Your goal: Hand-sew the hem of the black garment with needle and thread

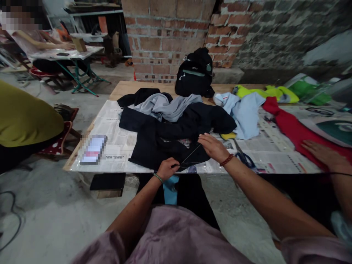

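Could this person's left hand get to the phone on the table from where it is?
Probably yes: between the left hand and the phone lie only some black cloth and flat newspaper, nothing tall. It seems to be pinching the cloth, so it would first have to let go.

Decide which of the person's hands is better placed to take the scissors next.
Probably the right hand: the blue scissors lie beside its forearm, though thread runs to it. The left hand is farther off, at the near edge of the black cloth.
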Demonstrator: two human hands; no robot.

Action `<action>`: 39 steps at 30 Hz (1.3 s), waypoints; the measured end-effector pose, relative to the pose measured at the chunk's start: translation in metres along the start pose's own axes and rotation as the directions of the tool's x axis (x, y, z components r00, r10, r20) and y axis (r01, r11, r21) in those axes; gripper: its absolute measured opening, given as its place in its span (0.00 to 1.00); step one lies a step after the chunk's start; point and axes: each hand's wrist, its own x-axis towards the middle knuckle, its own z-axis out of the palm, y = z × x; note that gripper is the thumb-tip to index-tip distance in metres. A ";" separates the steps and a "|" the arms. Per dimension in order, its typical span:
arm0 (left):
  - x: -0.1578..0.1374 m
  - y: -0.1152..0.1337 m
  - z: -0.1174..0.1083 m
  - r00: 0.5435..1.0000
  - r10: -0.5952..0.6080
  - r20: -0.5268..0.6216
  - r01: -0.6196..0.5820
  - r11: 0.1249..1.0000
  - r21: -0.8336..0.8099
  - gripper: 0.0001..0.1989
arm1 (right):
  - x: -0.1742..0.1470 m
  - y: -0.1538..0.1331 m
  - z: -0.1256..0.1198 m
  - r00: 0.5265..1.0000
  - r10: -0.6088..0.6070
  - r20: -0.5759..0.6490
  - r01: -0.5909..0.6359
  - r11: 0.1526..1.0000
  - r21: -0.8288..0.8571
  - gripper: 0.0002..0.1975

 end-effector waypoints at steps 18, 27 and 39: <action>0.000 -0.001 0.000 1.000 -0.003 0.013 0.003 1.000 0.008 0.04 | -0.003 0.069 -0.061 0.976 0.145 -0.164 -0.188 0.937 -0.295 0.12; -0.001 -0.003 0.000 1.000 0.001 0.022 -0.001 1.000 0.009 0.04 | -0.001 0.085 -0.095 0.964 0.220 -0.150 -0.263 0.876 -0.404 0.13; 0.000 0.000 -0.001 1.000 -0.003 0.019 0.003 1.000 0.015 0.05 | -0.003 0.094 -0.117 0.933 0.307 -0.189 -0.360 0.800 -0.480 0.12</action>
